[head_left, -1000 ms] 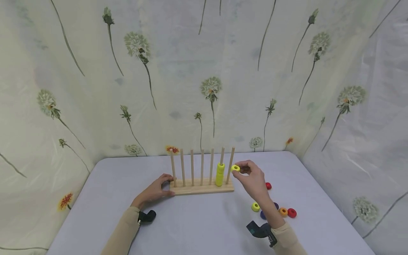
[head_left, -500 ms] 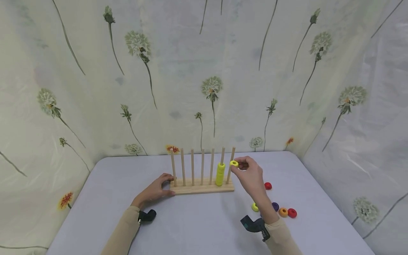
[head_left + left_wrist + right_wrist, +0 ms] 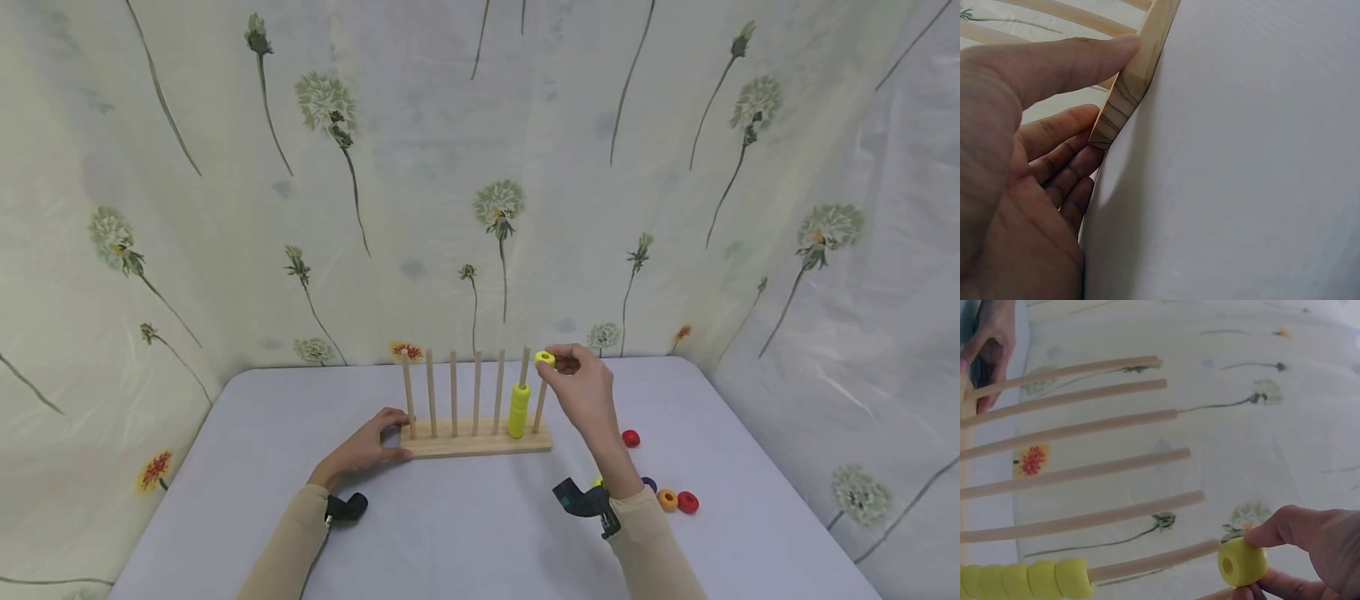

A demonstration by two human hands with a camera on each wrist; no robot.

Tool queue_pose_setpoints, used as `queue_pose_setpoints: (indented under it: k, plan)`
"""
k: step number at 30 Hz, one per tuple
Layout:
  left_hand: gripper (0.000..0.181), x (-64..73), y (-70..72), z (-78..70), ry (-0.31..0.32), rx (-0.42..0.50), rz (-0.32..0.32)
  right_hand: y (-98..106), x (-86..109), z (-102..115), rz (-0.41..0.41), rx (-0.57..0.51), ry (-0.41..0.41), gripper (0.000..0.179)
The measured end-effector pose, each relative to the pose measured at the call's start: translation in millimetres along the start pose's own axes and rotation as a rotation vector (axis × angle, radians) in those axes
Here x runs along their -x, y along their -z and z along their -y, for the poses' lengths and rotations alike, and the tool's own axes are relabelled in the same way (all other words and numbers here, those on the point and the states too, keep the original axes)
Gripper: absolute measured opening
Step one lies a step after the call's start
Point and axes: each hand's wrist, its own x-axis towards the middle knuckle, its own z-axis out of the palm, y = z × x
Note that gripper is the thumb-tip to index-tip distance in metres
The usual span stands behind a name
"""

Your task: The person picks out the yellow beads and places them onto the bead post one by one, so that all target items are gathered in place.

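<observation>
A light wooden rack with several upright pegs stands on the table, its base [image 3: 480, 446] lengthwise before me. My left hand [image 3: 363, 443] grips the base's left end; the left wrist view has the thumb [image 3: 1079, 65] on one side of the wood and fingers on the other. Yellow beads form a stack [image 3: 518, 410] on the second peg from the right. Between thumb and fingertips, my right hand [image 3: 588, 387] pinches a yellow bead [image 3: 1250, 561] up at peg-top height. Its hole faces the tip of the stack's peg in the right wrist view.
Loose beads lie on the table to the right: a red bead [image 3: 631, 438], an orange bead [image 3: 666, 507], another red one beside it, and a dark blue bead [image 3: 649, 482]. My right forearm partly covers some. A flower-print curtain [image 3: 420, 208] hangs behind the table.
My right hand has moved up and to the left with the yellow bead, from beside the rightmost peg to the peg tops. The left hand and the rack have stayed put.
</observation>
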Motion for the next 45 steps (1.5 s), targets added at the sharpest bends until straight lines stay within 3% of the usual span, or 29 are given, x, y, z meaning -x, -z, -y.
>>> queue_pose_setpoints:
  k: [27,45]
  plan:
    - [0.068,1.4,1.2,-1.3,-0.016,-0.038,0.003,-12,-19.5,16,-0.005,-0.005,0.068,0.029]
    - [0.067,-0.6,1.2,0.4,-0.028,-0.032,0.003,-12,-23.6,19,0.029,0.028,0.053,0.031]
